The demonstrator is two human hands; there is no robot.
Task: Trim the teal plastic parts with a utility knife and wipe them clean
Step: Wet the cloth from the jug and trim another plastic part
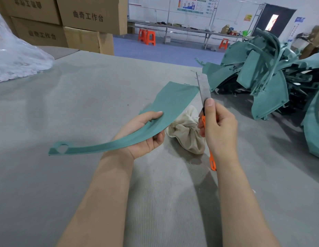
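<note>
Blade is pointing away from us, just right of the teal part we are gripping left-handed; our right hand is clutching the utility knife.

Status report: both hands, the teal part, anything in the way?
Left hand grips teal part, lifted. Right hand grips utility knife, blade out, at part's far edge. Cloth on table beneath, not interfering.

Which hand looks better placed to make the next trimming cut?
Probably the right hand: it grips the orange utility knife, blade out and close to the wide end of the teal plastic part. The left hand is busy holding that part.
</note>
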